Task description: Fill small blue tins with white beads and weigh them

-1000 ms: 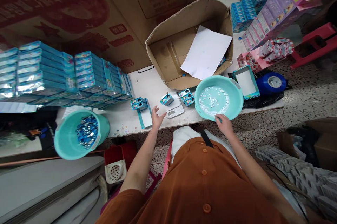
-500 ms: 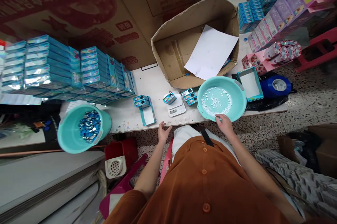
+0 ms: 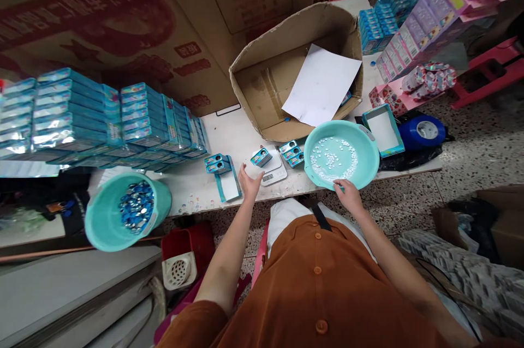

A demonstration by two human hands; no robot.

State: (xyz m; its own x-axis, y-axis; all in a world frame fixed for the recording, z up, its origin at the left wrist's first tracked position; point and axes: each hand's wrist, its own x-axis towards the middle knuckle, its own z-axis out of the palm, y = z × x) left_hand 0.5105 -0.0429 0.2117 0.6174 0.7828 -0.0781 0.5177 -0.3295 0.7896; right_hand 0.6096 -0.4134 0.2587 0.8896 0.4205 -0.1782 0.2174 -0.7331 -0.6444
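My left hand (image 3: 250, 182), thumb and fingers spread and nothing in it, is beside the white digital scale (image 3: 273, 174). One small blue box (image 3: 261, 157) lies on the scale's pan. My right hand (image 3: 347, 196) is at the near rim of the turquoise basin (image 3: 370, 160), fingers drawn together; whatever they pinch is too small to make out. Scattered over the basin's floor are small white tablets (image 3: 332, 159). More small blue boxes (image 3: 291, 153) stand between scale and basin. Left of my left hand, a pair of blue boxes (image 3: 218, 163) rests against an open blue carton (image 3: 229, 184).
Stacked blue packs (image 3: 73, 119) fill the table's left side. A turquoise bucket (image 3: 96, 222) holds shiny blue pieces. Behind the scale is a cardboard box (image 3: 256, 86) with a white sheet (image 3: 321, 83). Blue tape (image 3: 421, 129) and an open blue tray (image 3: 383, 130) sit right of the basin.
My left hand has moved forward from the table edge to beside the scale, its fingers opening around the near corner. My right hand stays at the basin's rim. The view has shifted slightly.
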